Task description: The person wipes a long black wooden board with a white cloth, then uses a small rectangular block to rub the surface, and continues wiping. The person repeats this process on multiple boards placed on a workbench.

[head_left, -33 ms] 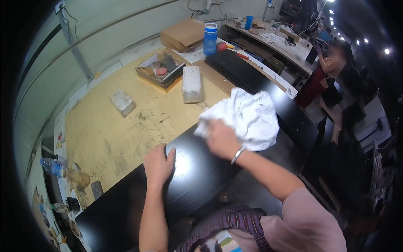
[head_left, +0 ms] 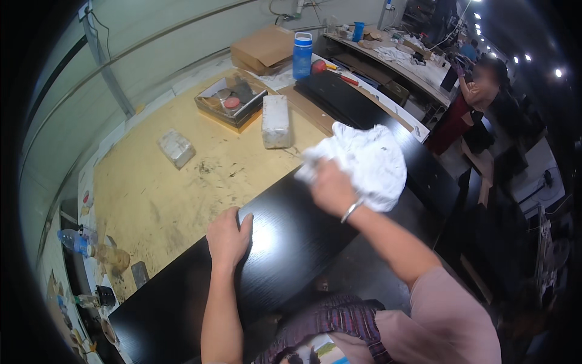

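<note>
A long black board with a glossy wood-grain face lies slantwise in front of me. My left hand grips its far edge, thumb on top and apart from the fingers, which bend over the rim; their tips are hidden. Bunched in my right hand is a white cloth, pressed at the board's right part. Motion blurs those fingers somewhat. Most of the cloth spreads loosely to the right, over a gap and against a stack of black boards.
On the yellowish tabletop stand two whitish wrapped blocks and an open box holding a red-lidded item. Behind are a blue bottle and a brown carton. Plastic bottles line the left edge. Another person stands far right.
My right hand and the white cloth have slid a little to the right and away from me along the board. My left hand stays where it was.
</note>
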A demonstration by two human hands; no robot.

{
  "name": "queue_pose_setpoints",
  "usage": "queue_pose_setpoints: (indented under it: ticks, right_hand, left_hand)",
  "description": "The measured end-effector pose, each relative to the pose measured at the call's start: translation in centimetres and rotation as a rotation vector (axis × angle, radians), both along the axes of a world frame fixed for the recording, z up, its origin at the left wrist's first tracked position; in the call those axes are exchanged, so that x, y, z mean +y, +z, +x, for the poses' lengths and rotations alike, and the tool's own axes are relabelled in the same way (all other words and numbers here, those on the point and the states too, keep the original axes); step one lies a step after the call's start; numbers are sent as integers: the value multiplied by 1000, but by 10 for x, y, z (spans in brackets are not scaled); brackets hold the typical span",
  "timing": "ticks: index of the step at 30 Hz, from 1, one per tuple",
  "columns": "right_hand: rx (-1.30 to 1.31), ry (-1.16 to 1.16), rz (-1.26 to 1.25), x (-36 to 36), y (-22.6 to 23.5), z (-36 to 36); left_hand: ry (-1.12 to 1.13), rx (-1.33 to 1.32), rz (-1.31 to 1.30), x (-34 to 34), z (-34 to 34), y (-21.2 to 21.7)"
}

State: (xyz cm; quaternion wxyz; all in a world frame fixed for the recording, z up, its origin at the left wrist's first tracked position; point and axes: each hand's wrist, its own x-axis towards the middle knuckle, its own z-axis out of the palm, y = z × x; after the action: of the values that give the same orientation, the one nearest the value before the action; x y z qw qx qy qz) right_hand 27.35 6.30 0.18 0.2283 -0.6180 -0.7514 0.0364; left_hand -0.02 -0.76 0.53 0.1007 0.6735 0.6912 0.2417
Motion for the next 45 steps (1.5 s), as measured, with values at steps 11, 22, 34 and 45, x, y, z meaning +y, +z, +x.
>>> queue_pose_setpoints:
  ticks: [11, 22, 34, 45]
  right_hand:
    - [171, -156, 173, 67, 10, 140]
    - [-181, 177, -27, -66, 16, 68]
    - [-80, 122, 77, -125, 11, 98]
    - [984, 863, -876, -148, 37, -36]
  left_hand:
    - [-1, -20, -25, 2, 6, 5]
    - [22, -30, -121, 3, 1, 4]
    - [-27, -9, -2, 2, 6, -2]
    - [-99, -598, -9, 16, -47, -38]
